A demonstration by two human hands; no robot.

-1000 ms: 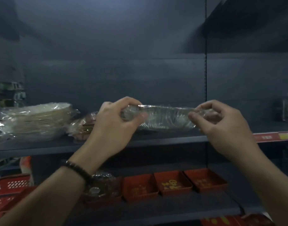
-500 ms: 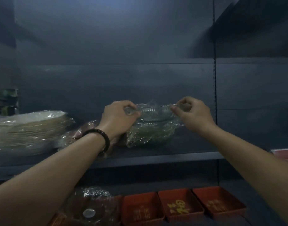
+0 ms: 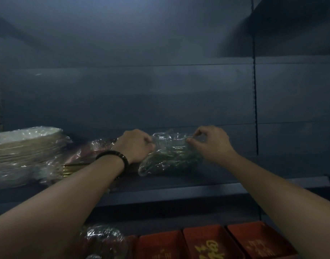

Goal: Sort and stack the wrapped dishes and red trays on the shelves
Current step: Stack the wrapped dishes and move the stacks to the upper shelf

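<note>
Both hands, the left hand (image 3: pixel 135 145) and the right hand (image 3: pixel 212 142), pinch the rim of the wrapped dish (image 3: pixel 169 141), now lowered from mid-air onto the wrapped stack (image 3: pixel 168 161) on the shelf (image 3: pixel 179 186), so release seems next.

Plenty of headroom over the upper shelf (image 3: pixel 179 191), nothing hung between it and the dark back panel (image 3: pixel 160 94) higher up. The right stretch of that shelf was bare all the way to the slotted upright (image 3: pixel 255 109), so a hand could slide in there easily. The middle was taken: a clear wrapped dish (image 3: pixel 169 157) sat there with the left hand (image 3: pixel 134 145) and right hand (image 3: pixel 212 142) pinching its wrap from either side. Left of it things got tight, with a reddish wrapped bundle (image 3: pixel 89 154) just beside it and a tall stack of wrapped plates (image 3: pixel 23 152) filling the far left. On the shelf below, red trays (image 3: pixel 213 242) sat side by side, with another wrapped dish (image 3: pixel 104 238) to their left.
</note>
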